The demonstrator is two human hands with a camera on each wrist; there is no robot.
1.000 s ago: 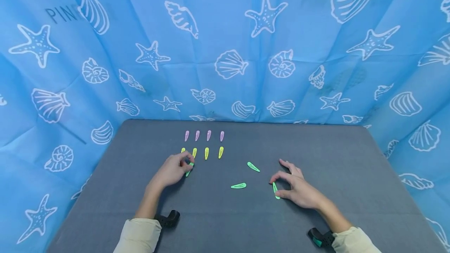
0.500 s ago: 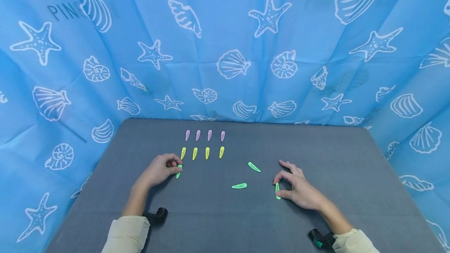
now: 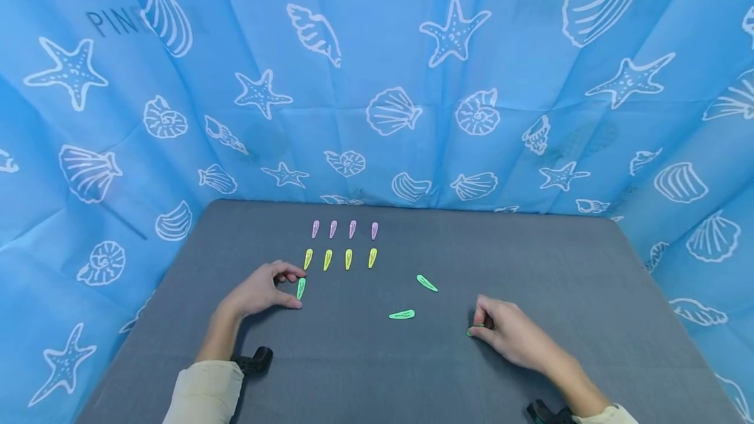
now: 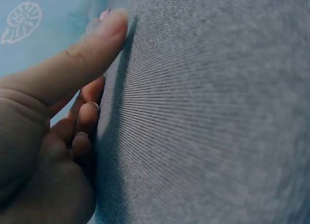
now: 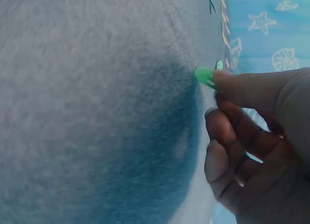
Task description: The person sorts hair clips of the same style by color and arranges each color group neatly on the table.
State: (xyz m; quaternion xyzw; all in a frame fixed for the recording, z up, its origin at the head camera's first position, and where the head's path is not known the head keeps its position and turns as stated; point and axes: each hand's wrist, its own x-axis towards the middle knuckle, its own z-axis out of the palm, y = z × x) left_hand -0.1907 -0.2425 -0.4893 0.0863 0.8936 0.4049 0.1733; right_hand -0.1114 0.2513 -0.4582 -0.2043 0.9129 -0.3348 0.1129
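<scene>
A green snap hair clip (image 3: 302, 288) lies on the table below the leftmost yellow clip (image 3: 309, 259). My left hand (image 3: 262, 290) is beside it, thumb and forefinger spread apart past its two ends. In the left wrist view the thumb (image 4: 82, 57) is stretched out, and that green clip cannot be seen. My right hand (image 3: 515, 332) pinches another green hair clip (image 5: 204, 76) between thumb and finger, low over the grey cloth. Two more green clips, one slanted (image 3: 427, 283) and one nearly level (image 3: 402, 314), lie between the hands.
Several yellow clips (image 3: 349, 259) form a row, with a row of several purple clips (image 3: 353, 229) behind it. Grey cloth covers the table (image 3: 377, 378). A blue curtain (image 3: 353, 84) with shell prints hangs along its back and sides.
My left hand moved left with its green clip, set it below the yellow row and spread its fingers. My right hand turned its pinched clip and shifted slightly right and nearer.
</scene>
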